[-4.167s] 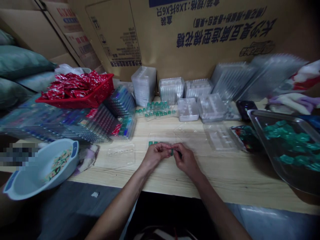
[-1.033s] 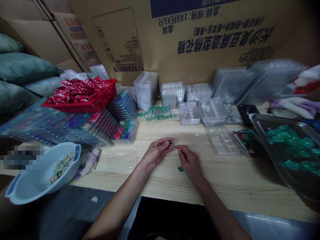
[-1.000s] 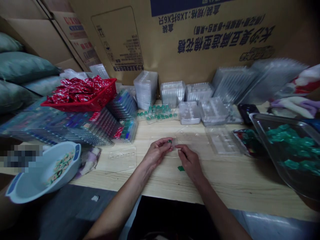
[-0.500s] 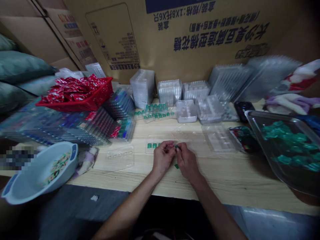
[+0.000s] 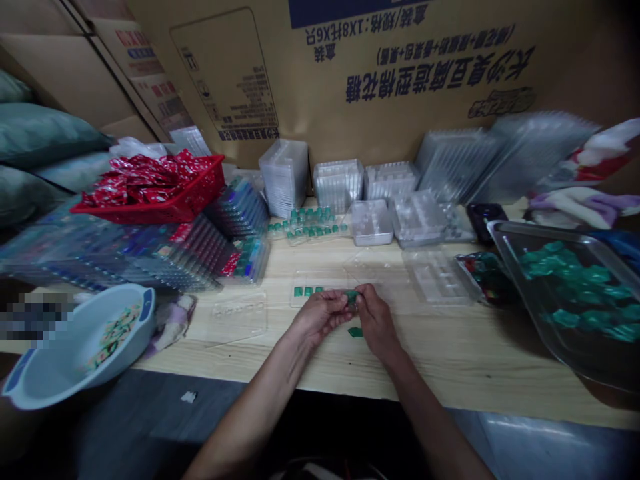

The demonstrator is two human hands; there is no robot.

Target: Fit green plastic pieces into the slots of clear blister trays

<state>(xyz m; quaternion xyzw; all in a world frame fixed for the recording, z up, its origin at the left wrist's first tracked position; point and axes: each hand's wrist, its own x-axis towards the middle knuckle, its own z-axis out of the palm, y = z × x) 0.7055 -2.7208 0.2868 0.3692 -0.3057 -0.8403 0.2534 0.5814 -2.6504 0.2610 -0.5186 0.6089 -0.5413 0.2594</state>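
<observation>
A small green wrapped piece point(image 5: 351, 295) is pinched between the fingertips of my left hand point(image 5: 320, 319) and my right hand point(image 5: 377, 321). Both hands are closed on it, just above the table. Beside my right hand another green piece point(image 5: 355, 332) lies on the wood. Right behind my left hand is a clear plastic tray point(image 5: 307, 275) with a row of green squares point(image 5: 309, 291), partly covered by the fingers. To the left, a clear moulded lid or tray point(image 5: 240, 317) lies flat.
A metal tray point(image 5: 530, 300) of green pieces stands on the right, a pale blue basin point(image 5: 115, 373) on the left. Filled clear boxes point(image 5: 190, 253) support a red basket point(image 5: 150, 212) of red packets. Clear tray stacks point(image 5: 285, 177) line the large carton point(image 5: 320, 100).
The green piece shows more plainly between my fingertips now. My left hand has turned and its fingers have spread a little; my right hand has barely moved.
</observation>
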